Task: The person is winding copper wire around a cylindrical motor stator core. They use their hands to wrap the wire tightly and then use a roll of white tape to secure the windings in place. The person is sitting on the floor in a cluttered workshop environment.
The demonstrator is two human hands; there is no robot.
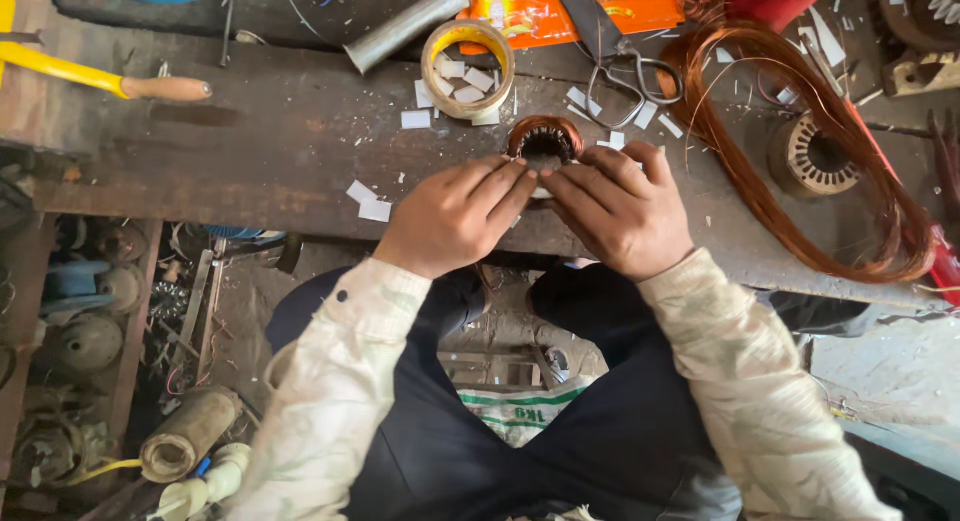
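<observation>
Stator core (544,141) wound with copper sits at the near edge of the worktop (280,151), steadied from both sides: left hand (455,216) and right hand (620,209) pinch its rim with their fingertips, pressing something pale beneath. Scissors (620,66) and wire coil (800,151) lie within reach.

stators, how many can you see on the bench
2. One copper-wound stator sits at the bench's near edge, with the left hand and right hand touching it. A bare stator core lies to the right, inside the copper wire coil. Clutter may hide others.
</observation>
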